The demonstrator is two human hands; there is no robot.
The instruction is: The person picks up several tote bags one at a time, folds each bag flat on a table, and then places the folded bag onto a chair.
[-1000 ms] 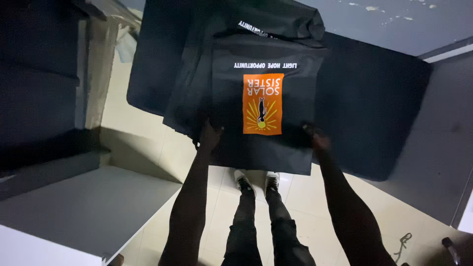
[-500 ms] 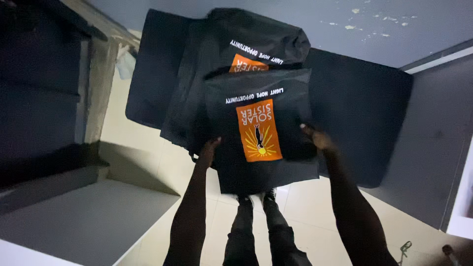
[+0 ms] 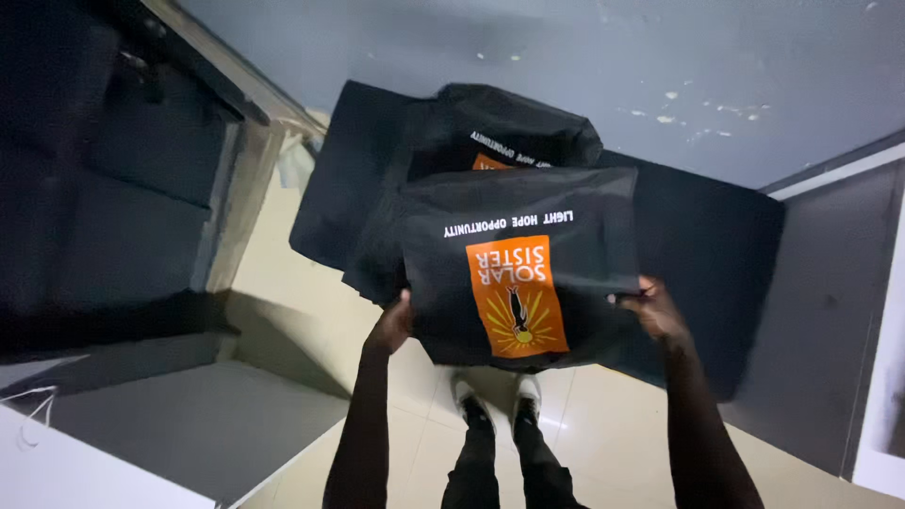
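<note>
Both hands are closed on one black bag (image 3: 528, 269), held out at the centre of the frame. Its left edge is gripped by the left hand (image 3: 391, 325), fingers curled behind the fabric, and its right edge is pinched by the right hand (image 3: 652, 309). An orange rectangular patch (image 3: 517, 296) with a sun-like figure is seen on the bag's front, below a line of white lettering, all of it upside down from this view. Just behind it, toward the upper middle of the frame, a second black bag (image 3: 514, 127) is seen lying on a pile of dark fabric (image 3: 358, 203); only a sliver of its orange patch shows. Below the held bag, at the bottom centre, light shoes (image 3: 495, 401) are seen on a pale tiled floor (image 3: 603, 434). A grey wall (image 3: 566, 47) fills the top of the frame, and a dark cabinet (image 3: 104, 188) stands at the left.
</note>
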